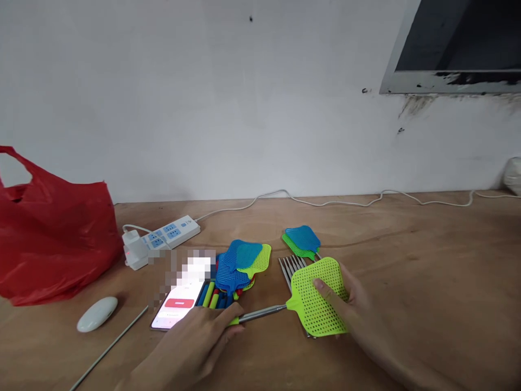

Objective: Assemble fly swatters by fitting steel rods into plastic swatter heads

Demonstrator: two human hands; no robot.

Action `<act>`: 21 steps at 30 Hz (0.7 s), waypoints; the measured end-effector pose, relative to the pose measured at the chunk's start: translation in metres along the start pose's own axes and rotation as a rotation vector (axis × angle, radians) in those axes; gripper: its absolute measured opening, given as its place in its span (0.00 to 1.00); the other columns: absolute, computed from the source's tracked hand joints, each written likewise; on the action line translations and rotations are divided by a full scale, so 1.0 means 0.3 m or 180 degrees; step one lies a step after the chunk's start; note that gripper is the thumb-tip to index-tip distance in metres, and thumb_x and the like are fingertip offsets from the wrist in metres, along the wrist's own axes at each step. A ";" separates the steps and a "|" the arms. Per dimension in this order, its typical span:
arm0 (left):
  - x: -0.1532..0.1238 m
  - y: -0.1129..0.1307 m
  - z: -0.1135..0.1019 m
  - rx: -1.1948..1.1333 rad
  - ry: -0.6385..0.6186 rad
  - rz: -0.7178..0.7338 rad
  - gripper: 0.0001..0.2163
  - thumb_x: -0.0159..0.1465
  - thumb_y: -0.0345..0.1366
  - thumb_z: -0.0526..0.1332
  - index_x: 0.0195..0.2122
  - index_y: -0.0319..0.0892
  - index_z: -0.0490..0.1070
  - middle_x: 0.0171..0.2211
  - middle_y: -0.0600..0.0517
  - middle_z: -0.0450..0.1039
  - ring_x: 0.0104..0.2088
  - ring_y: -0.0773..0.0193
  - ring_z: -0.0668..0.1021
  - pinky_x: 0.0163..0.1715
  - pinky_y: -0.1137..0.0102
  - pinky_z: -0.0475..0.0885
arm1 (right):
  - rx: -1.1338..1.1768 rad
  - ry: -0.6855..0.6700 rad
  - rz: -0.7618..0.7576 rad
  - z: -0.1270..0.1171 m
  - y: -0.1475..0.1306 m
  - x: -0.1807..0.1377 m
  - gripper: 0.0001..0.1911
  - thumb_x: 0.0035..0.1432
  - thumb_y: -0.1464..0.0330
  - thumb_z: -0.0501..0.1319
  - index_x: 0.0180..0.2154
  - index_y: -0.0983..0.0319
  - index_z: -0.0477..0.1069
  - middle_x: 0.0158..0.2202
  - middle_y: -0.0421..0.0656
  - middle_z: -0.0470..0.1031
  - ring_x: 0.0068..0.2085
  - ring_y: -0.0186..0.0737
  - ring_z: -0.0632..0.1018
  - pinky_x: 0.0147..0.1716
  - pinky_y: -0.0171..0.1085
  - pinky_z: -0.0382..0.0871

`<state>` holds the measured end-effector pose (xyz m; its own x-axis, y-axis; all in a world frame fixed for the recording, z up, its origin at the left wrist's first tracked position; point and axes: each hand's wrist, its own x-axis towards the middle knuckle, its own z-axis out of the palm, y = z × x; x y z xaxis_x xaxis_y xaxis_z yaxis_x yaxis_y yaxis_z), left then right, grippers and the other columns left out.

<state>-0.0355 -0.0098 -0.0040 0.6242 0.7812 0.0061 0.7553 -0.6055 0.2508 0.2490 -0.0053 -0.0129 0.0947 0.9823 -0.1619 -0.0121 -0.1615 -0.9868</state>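
Note:
I hold a lime-green fly swatter [315, 296] between both hands over a wooden table [427, 271]. My right hand [345, 304] grips the mesh head, thumb on top. My left hand [195, 347] is closed around the handle end of its metal rod [260, 313]. A pile of blue and green swatter heads [242, 263] with coloured handles lies just beyond my left hand. Another blue and green pair [302, 240] rests farther back, with a bundle of metal rods [291, 267] beside the held head.
A lit phone [179, 304] lies at my left hand. A white power strip [163, 239] with a plugged charger, a white oval object [97, 313], a thin rod [109, 345] and a red plastic bag [49, 239] are to the left. A white cable [325, 202] runs along the wall.

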 end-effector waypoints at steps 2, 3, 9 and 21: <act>0.007 0.000 0.002 -0.0042 -0.0028 -0.0022 0.18 0.74 0.44 0.40 0.42 0.46 0.68 0.28 0.51 0.76 0.26 0.56 0.77 0.25 0.69 0.61 | 0.0045 -0.0106 0.0040 0.002 -0.005 0.012 0.27 0.47 0.47 0.68 0.42 0.57 0.69 0.29 0.42 0.79 0.19 0.41 0.76 0.11 0.35 0.67; 0.007 -0.001 0.001 -0.0096 -0.0050 -0.0060 0.18 0.74 0.44 0.40 0.42 0.47 0.68 0.29 0.51 0.76 0.27 0.56 0.78 0.25 0.69 0.62 | 0.0091 -0.0183 0.0091 -0.001 -0.012 0.018 0.26 0.47 0.49 0.69 0.42 0.57 0.69 0.30 0.42 0.79 0.20 0.41 0.77 0.13 0.35 0.69; 0.001 -0.005 -0.034 -0.0558 -0.0182 -0.0539 0.14 0.73 0.45 0.47 0.42 0.49 0.71 0.34 0.53 0.77 0.35 0.57 0.78 0.33 0.69 0.66 | 0.0802 -0.1217 0.0136 -0.050 -0.041 0.027 0.24 0.50 0.62 0.69 0.50 0.59 0.72 0.45 0.47 0.80 0.43 0.50 0.81 0.39 0.44 0.76; 0.039 0.073 0.037 -0.1164 0.0154 -0.0622 0.19 0.72 0.48 0.48 0.38 0.45 0.74 0.34 0.52 0.77 0.37 0.58 0.77 0.37 0.68 0.70 | 0.0989 -0.1432 -0.0070 0.031 0.000 -0.021 0.19 0.59 0.58 0.64 0.50 0.57 0.74 0.51 0.51 0.77 0.52 0.51 0.77 0.48 0.50 0.73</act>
<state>-0.0094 -0.0156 -0.0090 0.4594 0.8876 -0.0323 0.7325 -0.3580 0.5791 0.2392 -0.0105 -0.0121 -0.3362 0.9399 -0.0596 -0.3148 -0.1717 -0.9335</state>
